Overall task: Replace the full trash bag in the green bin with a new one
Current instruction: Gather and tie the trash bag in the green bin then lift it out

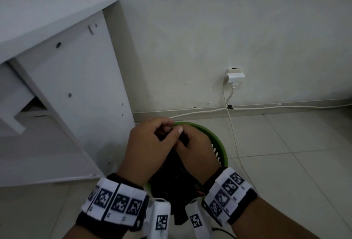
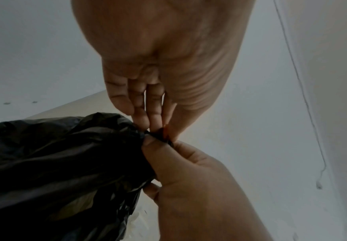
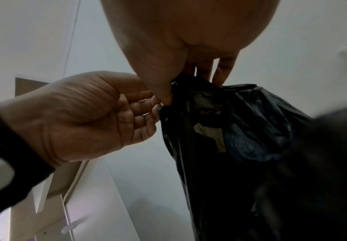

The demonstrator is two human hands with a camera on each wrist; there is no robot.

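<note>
Left hand and right hand, fingers curled, together pinch the gathered neck of the black trash bag above the green bin.

Dim, flat indoor light; soft blur, wide-angle bending at edges.

In the head view both hands cover most of the green bin; only its right rim shows at centre. The black bag is largely hidden behind the left hand and right hand, so the pinched neck barely shows. What fills the bag cannot be told. In the right wrist view the lower right is dark blur, and the bag runs off the bottom edge.
</note>
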